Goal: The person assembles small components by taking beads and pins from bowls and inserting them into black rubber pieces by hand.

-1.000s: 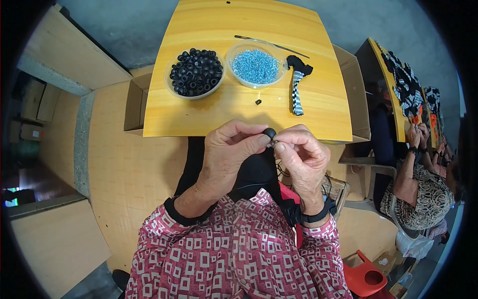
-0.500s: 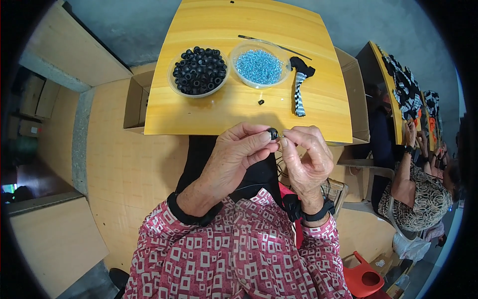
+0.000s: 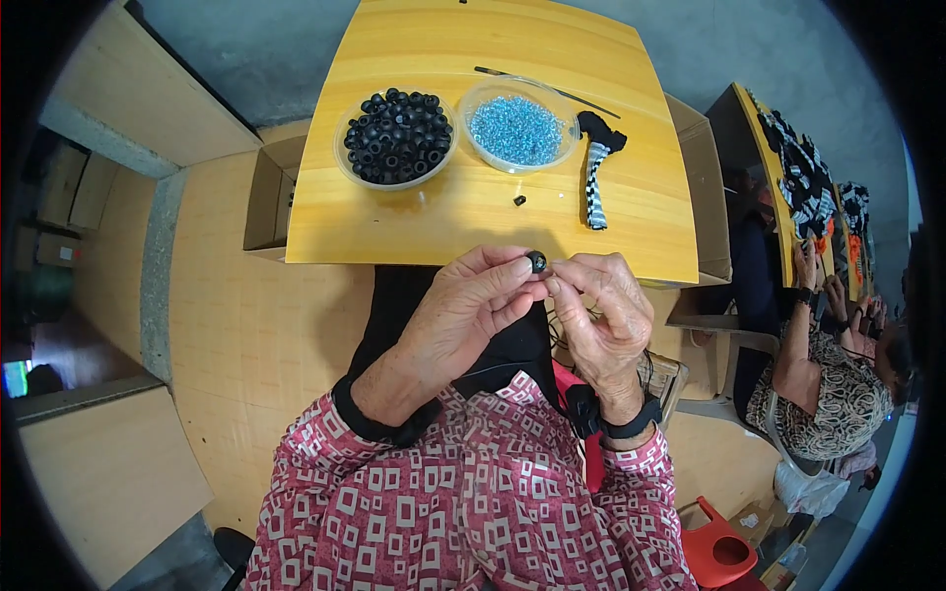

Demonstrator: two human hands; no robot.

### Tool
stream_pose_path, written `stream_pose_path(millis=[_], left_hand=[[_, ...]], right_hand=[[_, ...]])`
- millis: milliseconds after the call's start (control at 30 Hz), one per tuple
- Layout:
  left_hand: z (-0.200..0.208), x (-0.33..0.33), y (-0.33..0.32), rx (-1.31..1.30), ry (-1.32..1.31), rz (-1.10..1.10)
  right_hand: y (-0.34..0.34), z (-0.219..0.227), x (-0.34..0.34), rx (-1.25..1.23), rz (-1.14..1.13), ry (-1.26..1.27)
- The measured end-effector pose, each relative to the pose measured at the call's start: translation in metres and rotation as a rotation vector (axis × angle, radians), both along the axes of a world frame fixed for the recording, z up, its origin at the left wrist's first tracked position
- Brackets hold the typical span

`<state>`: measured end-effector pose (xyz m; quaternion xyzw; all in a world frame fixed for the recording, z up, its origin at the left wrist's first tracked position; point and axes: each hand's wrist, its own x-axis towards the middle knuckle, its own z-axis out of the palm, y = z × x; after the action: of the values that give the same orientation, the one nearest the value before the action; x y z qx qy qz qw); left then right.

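My left hand (image 3: 458, 310) pinches a round black bead (image 3: 536, 261) between thumb and fingertips, just in front of the table's near edge. Close against that bead are the fingertips of my right hand (image 3: 609, 320), pressed together. Whatever they grip is too small to make out. A little beyond my hands, a smaller black piece (image 3: 519, 201) lies on the table. Farther back stand a clear tub (image 3: 394, 186) full of black beads (image 3: 399, 138) and a clear tub (image 3: 517, 169) of tiny blue beads (image 3: 517, 130).
On the yellow table (image 3: 631, 227) lie a thin dark stick (image 3: 591, 104) and a small black-and-white striped fabric piece (image 3: 596, 177). Cardboard boxes flank it, one box (image 3: 264, 202) at left. At right, another person (image 3: 828, 384) works at a second table beside a red plastic stool (image 3: 717, 547).
The black bead has turned slightly in my left fingertips. My right hand has shifted a little left, closer to the bead.
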<state>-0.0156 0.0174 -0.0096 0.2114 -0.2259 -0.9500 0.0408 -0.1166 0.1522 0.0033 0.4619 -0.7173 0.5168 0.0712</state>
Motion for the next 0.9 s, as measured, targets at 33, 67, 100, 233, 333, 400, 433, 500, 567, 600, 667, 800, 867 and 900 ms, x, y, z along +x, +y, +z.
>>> stream_pose_path(millis=[33, 67, 100, 233, 333, 400, 433, 500, 567, 600, 667, 800, 867, 900], left_hand=[[-0.002, 0.001, 0.0, 0.009, 0.018, 0.0], [-0.004, 0.001, -0.001, 0.017, 0.038, 0.0], [-0.006, 0.002, -0.001, 0.016, 0.04, -0.001], [-0.014, 0.007, -0.001, 0.006, -0.005, 0.005], [-0.014, 0.008, -0.002, 0.033, -0.026, 0.014], [-0.013, 0.009, -0.005, 0.055, -0.03, 0.031], [-0.012, 0.01, -0.007, 0.036, -0.057, 0.025], [-0.016, 0.014, -0.011, 0.017, -0.087, 0.027], [-0.02, 0.017, -0.015, 0.033, -0.078, 0.043], [-0.022, 0.018, -0.017, 0.05, -0.069, 0.046], [-0.022, 0.018, -0.019, 0.072, -0.068, 0.058], [-0.02, 0.018, -0.02, 0.131, -0.058, 0.074], [-0.022, 0.018, -0.021, 0.14, -0.042, 0.075], [-0.023, 0.018, -0.022, 0.148, -0.025, 0.072]], right_hand=[[0.0, 0.0, 0.001, 0.008, 0.001, 0.031], [0.0, -0.001, 0.001, 0.007, 0.0, 0.033], [-0.001, -0.001, 0.002, 0.031, 0.012, 0.115], [0.001, 0.002, 0.002, 0.118, 0.081, 0.36], [0.001, 0.002, -0.001, 0.128, 0.108, 0.343], [0.0, 0.002, -0.009, 0.109, 0.121, 0.308], [0.0, 0.001, -0.016, 0.086, 0.099, 0.24], [-0.009, -0.008, -0.03, 0.062, 0.083, 0.169], [-0.02, -0.018, -0.045, 0.255, 0.023, 0.129], [-0.027, -0.022, -0.049, 0.257, 0.021, 0.13], [-0.042, -0.03, -0.054, 0.376, 0.039, 0.288], [-0.061, -0.046, -0.062, 0.515, 0.03, 0.326], [-0.065, -0.057, -0.068, 0.553, 0.05, 0.328], [-0.065, -0.059, -0.069, 0.553, 0.055, 0.327]])
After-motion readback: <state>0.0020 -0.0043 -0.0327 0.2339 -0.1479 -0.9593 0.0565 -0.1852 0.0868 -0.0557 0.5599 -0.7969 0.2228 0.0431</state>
